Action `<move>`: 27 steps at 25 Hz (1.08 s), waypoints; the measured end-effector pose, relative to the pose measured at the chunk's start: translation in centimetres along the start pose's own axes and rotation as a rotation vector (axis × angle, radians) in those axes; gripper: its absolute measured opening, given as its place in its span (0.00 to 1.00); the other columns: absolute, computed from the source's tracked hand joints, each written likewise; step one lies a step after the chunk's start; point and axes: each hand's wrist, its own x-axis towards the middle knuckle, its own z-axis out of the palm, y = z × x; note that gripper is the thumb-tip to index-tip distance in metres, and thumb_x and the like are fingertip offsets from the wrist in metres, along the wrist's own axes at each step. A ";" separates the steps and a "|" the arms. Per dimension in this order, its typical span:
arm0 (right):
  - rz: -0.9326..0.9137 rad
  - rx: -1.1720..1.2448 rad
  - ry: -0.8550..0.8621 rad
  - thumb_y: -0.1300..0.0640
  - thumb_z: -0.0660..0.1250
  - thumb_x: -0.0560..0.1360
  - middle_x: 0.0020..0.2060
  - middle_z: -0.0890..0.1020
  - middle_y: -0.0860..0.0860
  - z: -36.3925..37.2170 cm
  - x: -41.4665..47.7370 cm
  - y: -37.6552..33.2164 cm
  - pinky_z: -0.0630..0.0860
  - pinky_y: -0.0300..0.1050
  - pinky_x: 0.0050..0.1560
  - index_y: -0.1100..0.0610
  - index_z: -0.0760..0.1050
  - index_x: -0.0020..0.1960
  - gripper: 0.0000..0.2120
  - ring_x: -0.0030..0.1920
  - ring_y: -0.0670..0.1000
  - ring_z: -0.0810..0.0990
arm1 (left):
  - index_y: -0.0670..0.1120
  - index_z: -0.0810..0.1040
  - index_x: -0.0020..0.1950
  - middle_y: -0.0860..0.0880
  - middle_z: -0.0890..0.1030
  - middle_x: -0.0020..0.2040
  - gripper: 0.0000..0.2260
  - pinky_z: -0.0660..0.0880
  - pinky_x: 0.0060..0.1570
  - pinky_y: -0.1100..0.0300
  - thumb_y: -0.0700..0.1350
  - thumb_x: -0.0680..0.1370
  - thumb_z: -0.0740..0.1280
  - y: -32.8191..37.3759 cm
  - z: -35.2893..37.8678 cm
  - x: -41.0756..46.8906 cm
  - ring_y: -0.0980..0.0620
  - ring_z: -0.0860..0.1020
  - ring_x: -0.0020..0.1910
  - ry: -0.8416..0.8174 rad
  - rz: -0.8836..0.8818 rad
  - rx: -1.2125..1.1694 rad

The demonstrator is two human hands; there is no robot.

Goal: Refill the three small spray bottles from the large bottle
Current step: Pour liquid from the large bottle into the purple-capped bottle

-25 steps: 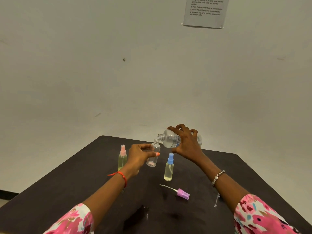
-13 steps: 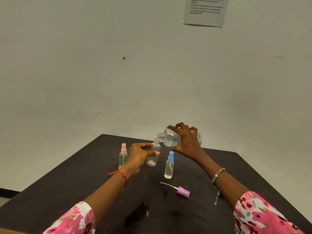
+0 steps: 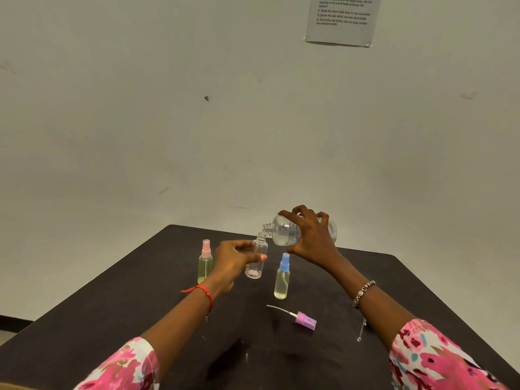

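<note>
Right hand (image 3: 312, 237): fingers curled over the large bottle (image 3: 284, 230) from above, gripping it. The bottle is tipped almost level, neck pointing left, mouth uncapped.
Left hand (image 3: 236, 260): thumb and fingers wrapped round the open bottle (image 3: 256, 261), which sits mid-table, near upright, its mouth just under the large bottle's mouth.
Pink bottle (image 3: 205, 263) and blue bottle (image 3: 282, 280): both capped, upright, pale yellow fluid inside, one on either side of the open bottle.
Sprayer (image 3: 305, 320): purple, lying loose on the table (image 3: 112, 305) nearer the person, tube pointing left.

Risks, as I judge them:
- The receiving mouth is narrow and the pouring mouth wider. A small misalignment or a sudden tip would likely send fluid down the outside and over the left fingers.
- Wet fingers on smooth plastic could let the open bottle slip or turn.
- A clear bottle fills fast, so overflow is likely if the pour is not eased off early.
- The blue bottle stands just beside and below the right wrist. A dropped wrist could knock it over.

Hard to make out:
- No stream is visible between the two mouths, so I cannot tell whether fluid is flowing.
- The fluid level in the large bottle is unclear, and its rear is behind the right hand.
- The left fingers cover the open bottle's middle. It looks near empty. I cannot tell whether its base rests on the table.
- Dark patch (image 3: 228, 358) on the near table: wet or shadow, unclear.
- Notice (image 3: 342, 19) on the wall: cut off at the top, print too small to read.
</note>
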 end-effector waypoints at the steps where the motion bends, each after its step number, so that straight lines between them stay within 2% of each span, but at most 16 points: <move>1: 0.000 -0.002 0.003 0.50 0.75 0.63 0.59 0.74 0.56 0.0 0.0 0.0 0.59 0.55 0.60 0.49 0.70 0.64 0.32 0.58 0.56 0.74 | 0.42 0.78 0.58 0.43 0.81 0.56 0.21 0.75 0.60 0.45 0.36 0.66 0.75 0.0 0.0 0.0 0.45 0.78 0.57 0.001 0.000 0.002; 21: 0.003 -0.002 -0.026 0.51 0.75 0.64 0.61 0.73 0.55 -0.2 -0.1 -0.5 0.56 0.55 0.63 0.49 0.69 0.66 0.32 0.60 0.55 0.72 | 0.41 0.78 0.57 0.47 0.81 0.50 0.20 0.75 0.60 0.48 0.36 0.66 0.75 -0.1 -0.2 -0.2 0.48 0.78 0.54 0.008 -0.001 -0.017; 27: 0.001 -0.007 -0.037 0.50 0.74 0.64 0.62 0.72 0.55 -0.1 -0.1 -0.5 0.55 0.54 0.64 0.48 0.68 0.66 0.32 0.62 0.55 0.72 | 0.42 0.78 0.57 0.45 0.81 0.53 0.20 0.75 0.59 0.48 0.36 0.66 0.75 -0.2 -0.2 -0.2 0.47 0.79 0.54 0.006 0.005 -0.011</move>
